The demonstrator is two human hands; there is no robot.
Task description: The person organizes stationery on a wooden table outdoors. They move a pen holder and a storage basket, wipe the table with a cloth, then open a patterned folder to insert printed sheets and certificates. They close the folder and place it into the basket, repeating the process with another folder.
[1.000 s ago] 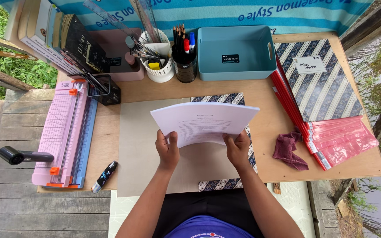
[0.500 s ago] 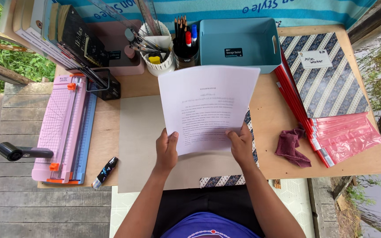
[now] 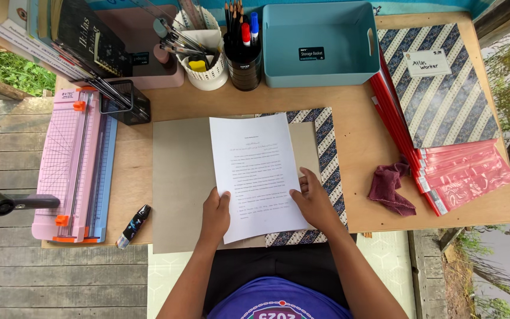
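While the printed sheet (image 3: 256,171) lies flat near the middle of the wooden table (image 3: 361,136), both hands rest on its near end. The left hand (image 3: 215,214) grasps the lower left edge, thumb on top; the right hand (image 3: 313,199) presses open fingers on the lower right part. The sheet rests on a grey board (image 3: 179,177) and partly over a blue patterned cover (image 3: 329,153) beneath it.

To the left stands a pink paper cutter (image 3: 72,165), with a small black tube (image 3: 134,225) just beside its near corner. To the right lie a maroon cloth (image 3: 389,189), a stack of red plastic sleeves (image 3: 467,177) and a patterned folder (image 3: 444,88). Nothing lies on the sheet except the hands.

At the far edge, a white cup (image 3: 205,65) holds brushes, a black cup (image 3: 243,59) holds pencils and markers, and a teal basket (image 3: 320,44) shows no contents.

The sheet's long axis runs away from the person, tilted slightly leftward at the far end; its print reads upright to the person.
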